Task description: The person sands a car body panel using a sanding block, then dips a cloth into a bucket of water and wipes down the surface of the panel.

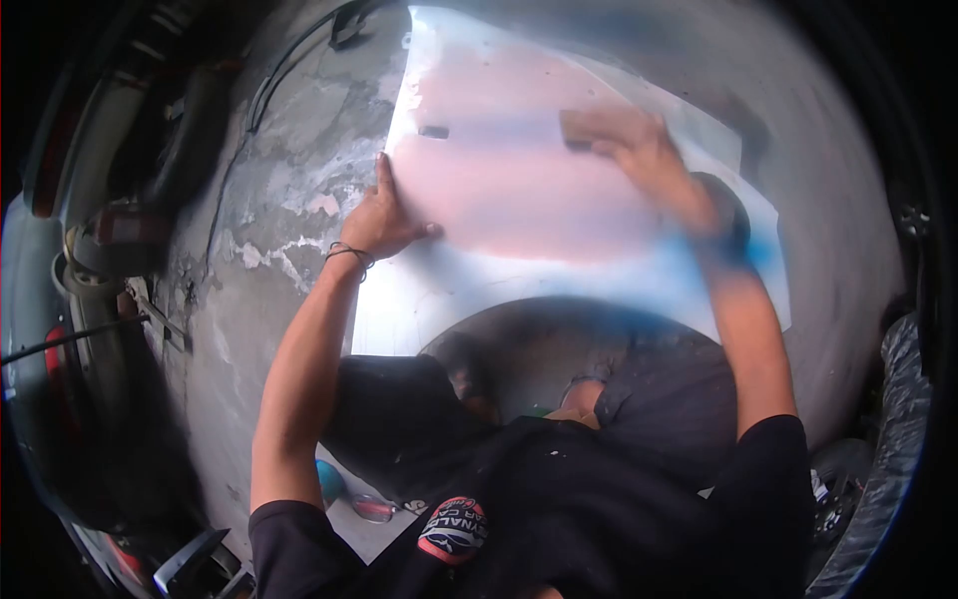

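A white car fender (pixel 399 309) with a large pinkish patch lies before me, its curved wheel arch towards my lap. My left hand (pixel 379 222) holds the fender's left edge, index finger stretched along the rim and thumb over the face; its other fingers are mostly hidden. On the upper right of the pink area, my right hand (pixel 639 150), smeared by motion, is closed on a brown sanding block (pixel 575 130). The block appears pressed against the surface. A small dark slot (pixel 433 132) shows in the panel between the two hands.
Grey, patchy concrete floor (pixel 289 170) surrounds the fender. Car parts, including a dark bumper (pixel 110 150), crowd the left side. A black cable (pixel 264 90) runs across the upper left. Near my left thigh sit a teal round object (pixel 329 481) and a reddish clear item (pixel 373 508).
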`<act>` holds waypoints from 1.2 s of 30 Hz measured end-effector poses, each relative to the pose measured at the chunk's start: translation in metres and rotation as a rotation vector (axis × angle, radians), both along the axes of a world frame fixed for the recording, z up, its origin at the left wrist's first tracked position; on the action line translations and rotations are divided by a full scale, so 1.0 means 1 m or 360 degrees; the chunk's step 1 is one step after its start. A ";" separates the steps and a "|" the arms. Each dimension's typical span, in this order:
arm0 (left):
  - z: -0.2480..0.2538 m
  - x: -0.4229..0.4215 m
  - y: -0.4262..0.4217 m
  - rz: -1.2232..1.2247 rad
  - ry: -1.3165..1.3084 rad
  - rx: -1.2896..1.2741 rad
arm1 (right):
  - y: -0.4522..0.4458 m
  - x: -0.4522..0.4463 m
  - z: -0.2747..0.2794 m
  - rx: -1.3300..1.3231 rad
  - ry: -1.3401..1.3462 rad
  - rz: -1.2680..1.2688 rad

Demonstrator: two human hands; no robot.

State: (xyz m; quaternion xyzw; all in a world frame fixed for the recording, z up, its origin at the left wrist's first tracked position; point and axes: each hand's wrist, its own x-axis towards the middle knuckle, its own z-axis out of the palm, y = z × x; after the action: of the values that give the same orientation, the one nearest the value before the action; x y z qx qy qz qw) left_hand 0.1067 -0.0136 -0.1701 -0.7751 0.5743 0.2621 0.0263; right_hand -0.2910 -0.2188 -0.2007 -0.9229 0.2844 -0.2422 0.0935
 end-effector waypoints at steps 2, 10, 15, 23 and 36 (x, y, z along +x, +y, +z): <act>-0.004 -0.001 -0.004 -0.0009 0.0011 0.0023 | -0.005 -0.036 -0.002 0.0298 0.0032 -0.0014; -0.015 0.005 -0.007 -0.0005 0.0115 0.0031 | -0.020 0.135 0.002 0.0191 0.0066 -0.0184; -0.019 0.007 -0.010 -0.0046 0.0122 0.0049 | -0.012 0.034 -0.010 0.0086 0.0050 -0.0208; -0.037 0.021 -0.008 -0.0075 0.0119 -0.0044 | -0.014 0.053 -0.011 0.0052 -0.0033 -0.0307; -0.010 0.002 -0.006 0.0018 0.0023 0.0053 | -0.004 0.072 -0.018 0.0072 -0.0121 -0.0336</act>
State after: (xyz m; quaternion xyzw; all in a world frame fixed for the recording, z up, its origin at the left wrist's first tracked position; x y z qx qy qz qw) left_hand 0.1084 -0.0196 -0.1796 -0.7758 0.5657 0.2774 0.0335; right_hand -0.2188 -0.2229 -0.2182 -0.8757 0.3815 -0.2791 0.0989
